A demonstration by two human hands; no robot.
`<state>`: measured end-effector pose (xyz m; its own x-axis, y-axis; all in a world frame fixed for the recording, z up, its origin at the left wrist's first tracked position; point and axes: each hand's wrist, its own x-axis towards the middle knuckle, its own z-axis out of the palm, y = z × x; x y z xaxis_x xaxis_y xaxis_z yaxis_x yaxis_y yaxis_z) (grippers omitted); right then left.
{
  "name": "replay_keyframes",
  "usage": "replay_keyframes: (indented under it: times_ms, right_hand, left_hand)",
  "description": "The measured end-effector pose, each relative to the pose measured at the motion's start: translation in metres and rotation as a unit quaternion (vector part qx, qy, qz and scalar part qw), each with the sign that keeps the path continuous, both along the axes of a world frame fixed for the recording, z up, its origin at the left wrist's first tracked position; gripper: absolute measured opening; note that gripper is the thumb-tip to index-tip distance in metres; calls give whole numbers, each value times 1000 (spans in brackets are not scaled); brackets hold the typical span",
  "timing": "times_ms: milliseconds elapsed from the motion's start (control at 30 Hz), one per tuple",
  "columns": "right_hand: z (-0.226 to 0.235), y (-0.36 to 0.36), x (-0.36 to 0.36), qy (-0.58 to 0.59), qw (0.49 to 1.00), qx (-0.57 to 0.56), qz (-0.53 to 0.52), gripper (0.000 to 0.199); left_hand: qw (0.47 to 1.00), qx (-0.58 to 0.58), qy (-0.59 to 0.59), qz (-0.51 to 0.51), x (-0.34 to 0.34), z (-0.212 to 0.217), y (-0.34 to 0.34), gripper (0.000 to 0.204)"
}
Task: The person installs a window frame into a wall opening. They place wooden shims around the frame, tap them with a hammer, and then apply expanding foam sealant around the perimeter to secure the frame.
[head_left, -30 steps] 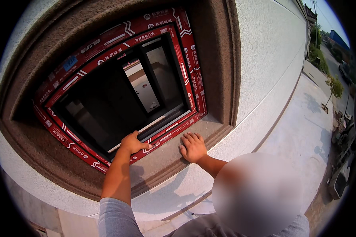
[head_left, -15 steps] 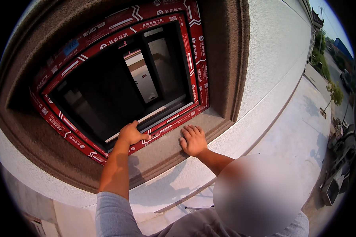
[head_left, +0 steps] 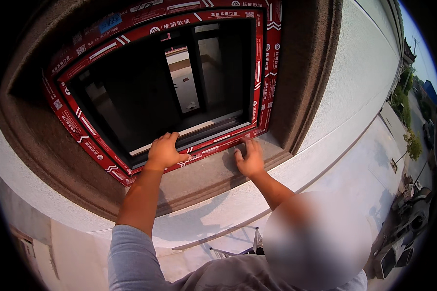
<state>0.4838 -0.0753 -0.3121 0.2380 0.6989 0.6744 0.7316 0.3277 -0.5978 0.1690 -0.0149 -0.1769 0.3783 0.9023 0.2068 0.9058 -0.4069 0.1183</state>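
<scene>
A window frame covered in red printed protective film is set into a brown textured wall recess. My left hand lies over its lower rail, fingers across the inner edge and thumb stretched out to the right along the red film. To the right, my right hand is above the stone sill, its spread, slightly bent fingers reaching the frame's bottom edge near the right corner. Whether those fingertips press on the frame is hard to tell. No loose object shows in either hand.
Dark glass sashes fill the frame. A white textured wall runs off to the right. Far below, a metal stepladder stands partly hidden by my body. Dark clutter and a small tree are at the far right.
My right hand has lifted from lying flat on the sill and moved forward to the frame's bottom edge. The left hand stays on the lower rail. The view has shifted slightly.
</scene>
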Motion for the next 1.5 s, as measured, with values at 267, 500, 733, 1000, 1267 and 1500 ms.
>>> replay_keyframes:
  times_ms: [267, 500, 733, 1000, 1267, 1500]
  right_hand:
    - [48, 53, 9, 126, 966, 148, -171, 71]
    - [19, 81, 6, 331, 932, 57, -139, 79]
    - [46, 130, -18, 317, 898, 162, -257, 83]
    - [44, 107, -26, 268, 934, 143, -188, 90]
    - [22, 77, 1, 172, 974, 86, -122, 93]
    - [24, 31, 2, 47, 987, -129, -82, 134]
  left_hand:
    - [935, 351, -27, -31, -45, -74, -13, 71]
    - [928, 369, -20, -32, -65, -82, -8, 72]
    - [907, 417, -27, -61, -56, -78, -2, 78]
    - [898, 437, -7, -47, -65, -84, -3, 79]
    - [905, 424, -18, -26, -65, -90, -5, 79]
    - [924, 378, -51, -24, -60, -81, -8, 75]
